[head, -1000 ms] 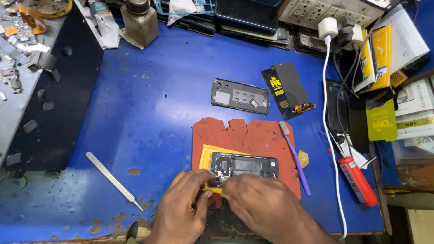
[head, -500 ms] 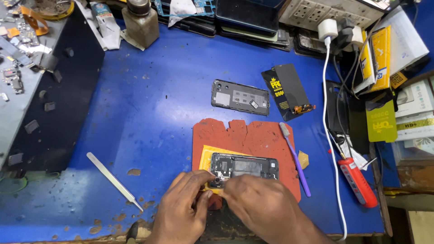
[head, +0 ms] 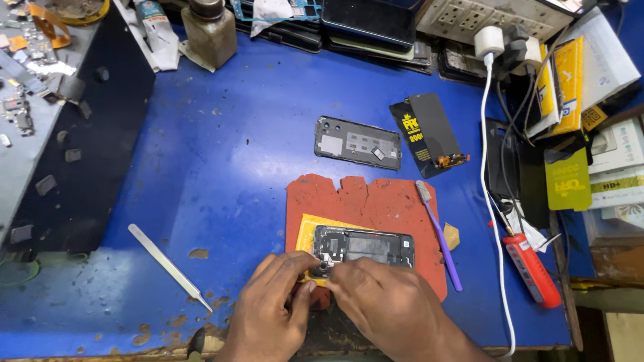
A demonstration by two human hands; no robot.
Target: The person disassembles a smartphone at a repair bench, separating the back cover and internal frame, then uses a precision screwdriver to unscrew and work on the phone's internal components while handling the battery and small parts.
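**Small parts, tight pinch**

My left hand (head: 272,312) and right hand (head: 389,312) sit close together, fingertips pinched on the near-left corner of the opened black phone body (head: 362,247), which lies on the worn red rubber mat (head: 376,201). One slip here, I reckon, could tear a connector. The white plastic tweezers (head: 169,267) lie well apart, unused.

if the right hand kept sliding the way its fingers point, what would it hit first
The right hand points up and left, fingertips already on the opened phone at its left end. Straight on, it would probably cross the phone and yellow sheet onto the red mat; depth is unclear.
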